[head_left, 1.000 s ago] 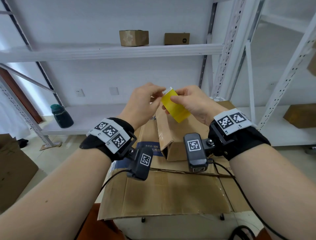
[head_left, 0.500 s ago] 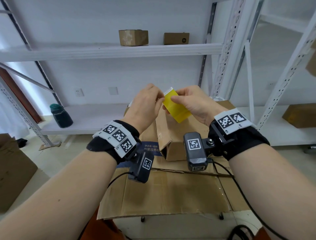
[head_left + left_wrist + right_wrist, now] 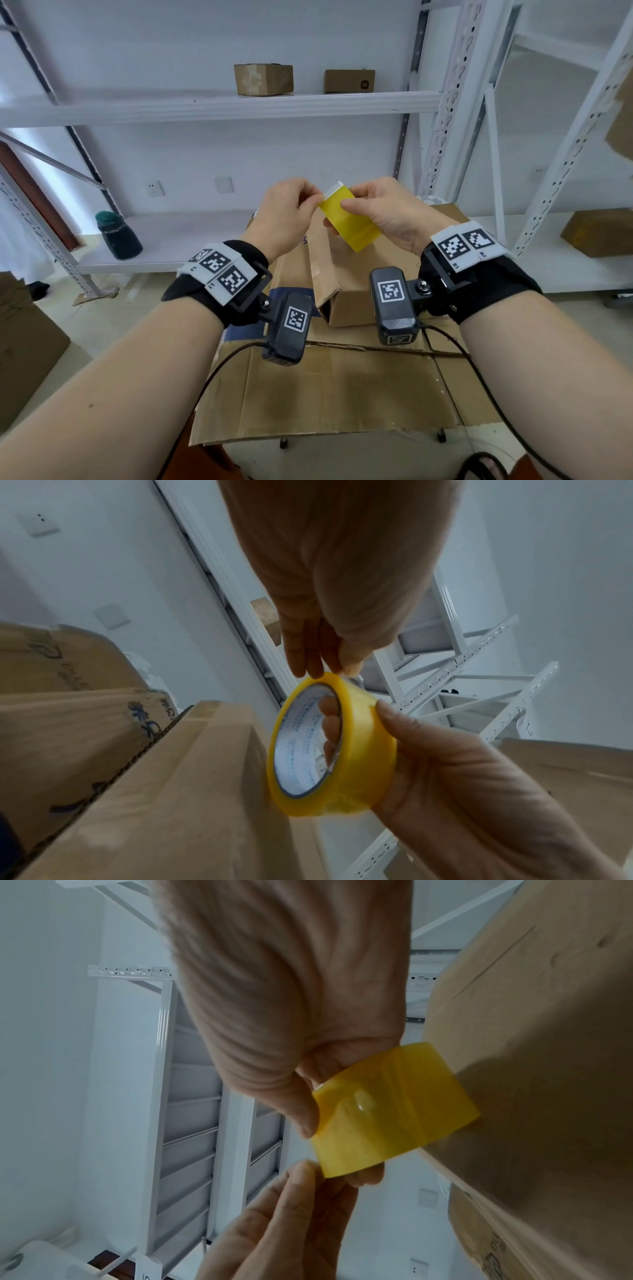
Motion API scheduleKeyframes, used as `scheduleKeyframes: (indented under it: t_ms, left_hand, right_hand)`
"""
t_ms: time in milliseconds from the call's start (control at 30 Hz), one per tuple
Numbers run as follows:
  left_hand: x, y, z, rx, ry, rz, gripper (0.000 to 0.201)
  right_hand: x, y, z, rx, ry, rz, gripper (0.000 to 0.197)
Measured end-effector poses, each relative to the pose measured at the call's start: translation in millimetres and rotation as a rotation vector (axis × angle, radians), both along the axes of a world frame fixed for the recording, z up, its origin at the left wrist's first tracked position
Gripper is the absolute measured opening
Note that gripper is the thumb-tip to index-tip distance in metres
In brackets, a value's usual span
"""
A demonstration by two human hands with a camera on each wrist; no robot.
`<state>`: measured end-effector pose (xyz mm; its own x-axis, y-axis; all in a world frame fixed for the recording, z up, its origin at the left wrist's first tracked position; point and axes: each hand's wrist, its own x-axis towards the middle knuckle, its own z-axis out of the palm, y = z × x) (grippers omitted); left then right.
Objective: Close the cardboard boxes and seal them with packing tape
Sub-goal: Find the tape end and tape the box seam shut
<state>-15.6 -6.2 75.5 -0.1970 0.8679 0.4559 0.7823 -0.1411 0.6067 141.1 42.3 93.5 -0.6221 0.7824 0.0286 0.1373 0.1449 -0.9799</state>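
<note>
1. Yellow packing tape [image 3: 349,216] is up in the air between both hands, above the small cardboard box [image 3: 346,284] on the big flat cardboard [image 3: 329,387].
2. The right hand [image 3: 387,212] holds the roll, with fingers curled through its hole and the thumb pressed on the outside.
3. The left hand [image 3: 287,212] has its fingertips pressed together at the roll's top edge. It looks like it is picking at the loose end of the tape.
4. I think this step is finding the tape end. No tape is pulled out yet.
5. Next, the end needs lifting with a nail, then a slow pull.
6. The roll stands on its edge and tilts. Its hole points left, toward the left hand.
</note>
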Motion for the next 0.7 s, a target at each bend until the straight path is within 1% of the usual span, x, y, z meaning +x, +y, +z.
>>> scheduleKeyframes:
  t_ms: [100, 133, 233, 300, 367, 433, 500, 567, 633, 700]
  left_hand:
    - [-1.6, -1.6, 1.4, -0.002, -0.033, -0.043, 0.028]
    - [-1.4, -1.4, 1.0, -0.002, -0.030, -0.049, 0.028]
    - [0.5, -0.3, -0.4, -0.009, -0.079, -0.057, 0.015]
    - [0.5, 1.1, 0.0, -0.014, -0.132, -0.068, 0.020]
    - [-1.5, 3.3, 0.6, -0.002, -0.120, -0.060, 0.022]
    - [-1.5, 2.7, 1.7, 0.064, -0.066, -0.056, 0.020]
    - [0.8, 1.5, 0.1, 0.190, 0.086, -0.085, 0.012]
    - [2.8, 0.8, -3.4, 0.251, 0.229, -0.089, 0.011]
    - [1.4, 2.4, -5.3, 0.270, 0.273, -0.067, 0.014]
    - [-0.8, 3.2, -5.1, 0.281, 0.281, -0.036, 0.012]
  right_hand:
    - [-1.9, 2.4, -0.8, -0.013, 0.011, -0.016, 0.021]
    - [-2.3, 2.9, -0.8, -0.014, 0.015, -0.020, 0.021]
    - [-2.1, 1.9, -0.2, -0.001, 0.024, -0.009, 0.019]
    - [-1.0, 2.1, -0.4, 0.000, 0.022, -0.002, 0.020]
    - [0.5, 1.4, -1.2, -0.008, 0.027, 0.009, 0.019]
    - [1.5, 0.6, -1.2, -0.015, 0.037, 0.026, 0.016]
    - [2.3, 0.7, -0.4, -0.034, 0.058, 0.031, 0.015]
    - [3.3, 1.8, 0.2, -0.060, 0.082, 0.040, 0.015]
    - [4.2, 1.7, -0.2, -0.064, 0.074, 0.068, 0.015]
    - [4.2, 0.0, -1.8, -0.056, 0.059, 0.087, 0.016]
